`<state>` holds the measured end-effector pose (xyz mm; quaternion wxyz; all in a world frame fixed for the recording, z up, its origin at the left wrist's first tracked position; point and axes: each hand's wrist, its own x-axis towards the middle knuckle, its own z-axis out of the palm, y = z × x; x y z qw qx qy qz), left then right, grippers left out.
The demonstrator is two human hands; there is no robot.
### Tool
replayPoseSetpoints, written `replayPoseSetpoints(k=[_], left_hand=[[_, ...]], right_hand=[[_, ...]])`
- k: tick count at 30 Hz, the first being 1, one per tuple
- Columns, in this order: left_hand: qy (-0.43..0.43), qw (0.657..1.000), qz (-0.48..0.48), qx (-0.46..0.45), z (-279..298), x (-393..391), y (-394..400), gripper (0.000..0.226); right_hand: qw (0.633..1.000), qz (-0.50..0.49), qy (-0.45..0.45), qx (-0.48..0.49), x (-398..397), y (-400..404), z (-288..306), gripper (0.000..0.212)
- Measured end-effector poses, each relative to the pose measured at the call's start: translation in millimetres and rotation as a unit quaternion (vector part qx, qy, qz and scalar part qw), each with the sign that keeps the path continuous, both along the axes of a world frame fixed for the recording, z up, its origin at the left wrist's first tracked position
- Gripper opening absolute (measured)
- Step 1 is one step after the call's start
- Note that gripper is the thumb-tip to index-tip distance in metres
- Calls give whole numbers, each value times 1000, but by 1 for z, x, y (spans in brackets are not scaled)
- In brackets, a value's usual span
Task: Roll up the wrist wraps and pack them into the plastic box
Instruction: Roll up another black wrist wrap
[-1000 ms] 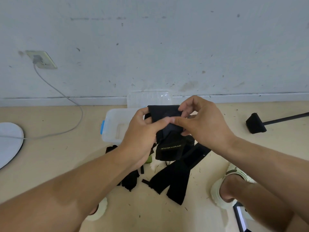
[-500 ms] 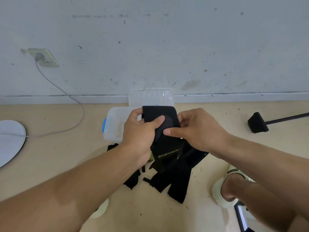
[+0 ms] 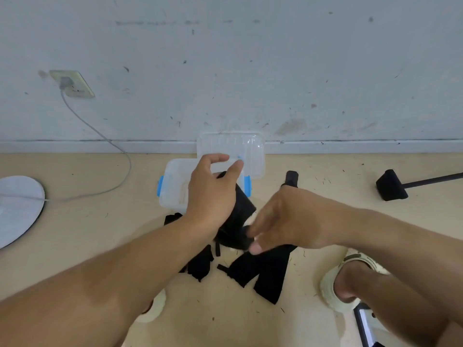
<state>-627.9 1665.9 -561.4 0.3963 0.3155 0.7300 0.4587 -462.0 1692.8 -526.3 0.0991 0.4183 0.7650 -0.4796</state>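
Head view: the wrist wrap [image 3: 240,211] is gripped by the left hand [image 3: 210,194] and pinched by the right hand [image 3: 283,221] (blurred); its roll may be loosened before the plastic box [image 3: 175,186] is reached.

A scuffed, speckled grey wall [image 3: 250,66] meets a beige floor [image 3: 87,234] at a pale baseboard [image 3: 363,146], with a wall socket [image 3: 72,83] at left feeding a grey cable [image 3: 100,134] that curves down across the floor to a round white disc [image 3: 17,209].

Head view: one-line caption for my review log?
Both hands roll a black wrist wrap above the open plastic box.
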Motion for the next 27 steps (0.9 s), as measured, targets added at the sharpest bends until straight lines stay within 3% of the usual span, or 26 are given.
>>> replayPoseSetpoints(k=[3,5,7,9,10,12,15,20,22,27], left_hand=[[46,997,-65,-2,10,-5,4,34],[67,991,-113,5,14,-3,3,38],[75,984,-162,8,18,-1,1,44],[75,978,-197,12,22,0,1,49],[76,975,-210,15,23,0,1,52],[80,972,-221,24,24,-1,1,56],[87,979,-186,9,18,-6,3,56],[74,983,-166,-1,7,-10,6,61],[64,983,-171,8,7,-10,5,56],[10,971,-240,7,5,-5,-3,57]], right_hand=[[994,-32,-49,94,12,13,-2,9],[984,-60,-48,159,15,23,-10,33],[995,-60,-13,76,13,28,-16,62],[999,-35,6,-36,10,29,-19,75],[997,-22,10,-67,9,29,-20,71],[996,-15,21,-89,13,32,-20,45],[991,-17,49,-122,21,42,-12,17],[982,-69,119,-131,25,46,-1,7],[976,-117,145,-110,24,47,0,14],[954,-200,186,-123,25,52,-4,17]])
